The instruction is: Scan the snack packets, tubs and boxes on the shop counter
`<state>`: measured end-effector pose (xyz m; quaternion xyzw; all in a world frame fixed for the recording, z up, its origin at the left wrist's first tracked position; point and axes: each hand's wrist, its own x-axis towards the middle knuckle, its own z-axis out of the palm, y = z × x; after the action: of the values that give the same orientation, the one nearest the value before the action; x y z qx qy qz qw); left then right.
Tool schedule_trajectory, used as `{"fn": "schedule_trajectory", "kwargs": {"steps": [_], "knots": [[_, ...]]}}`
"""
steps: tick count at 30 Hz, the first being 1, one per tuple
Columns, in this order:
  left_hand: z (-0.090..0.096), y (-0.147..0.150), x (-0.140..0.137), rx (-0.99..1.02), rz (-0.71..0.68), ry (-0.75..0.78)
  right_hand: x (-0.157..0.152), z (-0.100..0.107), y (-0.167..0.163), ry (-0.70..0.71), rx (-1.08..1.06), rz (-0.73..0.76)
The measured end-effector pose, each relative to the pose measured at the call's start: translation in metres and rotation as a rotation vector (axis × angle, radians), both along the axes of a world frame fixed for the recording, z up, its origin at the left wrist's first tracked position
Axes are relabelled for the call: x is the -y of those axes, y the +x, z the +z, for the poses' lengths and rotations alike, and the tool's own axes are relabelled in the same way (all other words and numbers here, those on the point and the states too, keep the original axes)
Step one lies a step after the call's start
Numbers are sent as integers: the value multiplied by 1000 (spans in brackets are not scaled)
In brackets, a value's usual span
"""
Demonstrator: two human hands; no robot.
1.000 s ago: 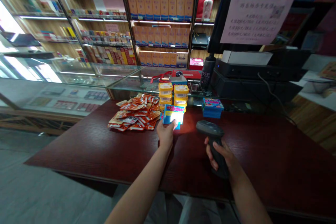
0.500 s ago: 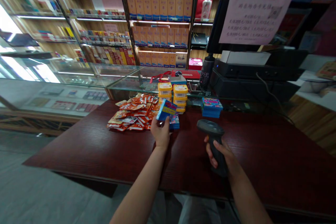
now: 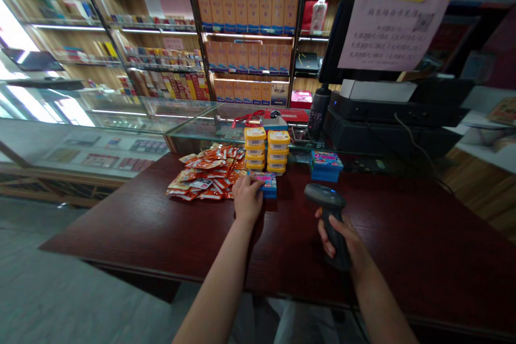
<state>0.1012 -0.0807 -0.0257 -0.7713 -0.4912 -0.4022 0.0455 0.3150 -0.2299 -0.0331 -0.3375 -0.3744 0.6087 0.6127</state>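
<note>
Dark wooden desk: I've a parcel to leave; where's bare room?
Bare desk shows right of the right hand and in front of the orange packets. It's crowded beside and beyond the left hand: packets, yellow tubs and the nearer blue stack.

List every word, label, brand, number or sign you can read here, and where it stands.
"200元": paper sign on the monitor.
"300元": same sign, next line down.
Too blurred: the sign's other writing.
Too small or blurred: lettering on blue packs, orange packets, yellow tubs, shelf boxes.

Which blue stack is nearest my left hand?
The left stack, by the yellow tubs, with your left hand at it; the other blue stack stands farther right.
</note>
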Motion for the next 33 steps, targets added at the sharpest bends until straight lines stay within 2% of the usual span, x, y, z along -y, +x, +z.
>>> {"fn": "schedule_trajectory", "kwargs": {"steps": [5, 11, 15, 22, 33], "knots": [[-5, 4, 2, 85, -42, -100, -1, -2, 0, 3, -7, 5], [-11, 5, -5, 229, 5, -127, 0, 0, 0, -5, 5, 4], [-13, 2, -10, 327, -37, -175, 0, 1, 0, -18, 8, -2], [-19, 1, -12, 455, -22, -269, -2, -1, 1, -17, 15, 4], [-14, -3, -13, 511, -73, -335, -2, -2, 1, -27, 18, 7]]}}
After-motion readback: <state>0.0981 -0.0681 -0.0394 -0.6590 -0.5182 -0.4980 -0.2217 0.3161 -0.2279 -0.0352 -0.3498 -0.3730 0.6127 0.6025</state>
